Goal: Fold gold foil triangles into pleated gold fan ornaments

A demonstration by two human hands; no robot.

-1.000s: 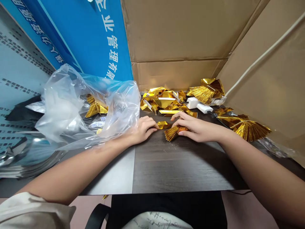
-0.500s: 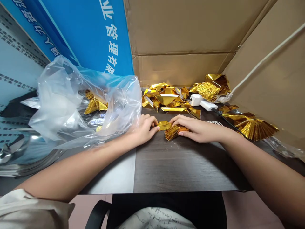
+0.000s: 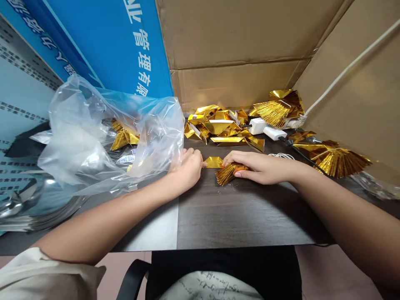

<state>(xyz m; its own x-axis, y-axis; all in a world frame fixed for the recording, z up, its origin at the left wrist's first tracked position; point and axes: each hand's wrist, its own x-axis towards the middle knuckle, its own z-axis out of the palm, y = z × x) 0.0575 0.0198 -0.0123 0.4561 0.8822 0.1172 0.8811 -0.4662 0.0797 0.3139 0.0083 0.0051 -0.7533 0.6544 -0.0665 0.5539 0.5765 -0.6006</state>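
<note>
My left hand (image 3: 187, 168) is closed, its fingertips pinching the left end of a small folded gold foil piece (image 3: 213, 162) that lies on the dark wood table (image 3: 237, 212). My right hand (image 3: 259, 166) lies over a fanned stack of gold foil sheets (image 3: 226, 173), fingers curled round it, and its fingertips touch the right end of the folded piece. Both forearms rest on the table.
A heap of folded gold pieces (image 3: 220, 127) lies behind my hands. Gold foil fans sit at the back right (image 3: 276, 110) and far right (image 3: 336, 158). A crumpled clear plastic bag (image 3: 103, 137) fills the left. A white charger (image 3: 265, 129), cardboard walls (image 3: 237, 46) and a blue board (image 3: 103, 46) enclose the table.
My left hand's fingers have curled in tighter on the folded gold piece, which now lies flatter. The right hand has stayed on the fanned stack. The view has shifted slightly.
</note>
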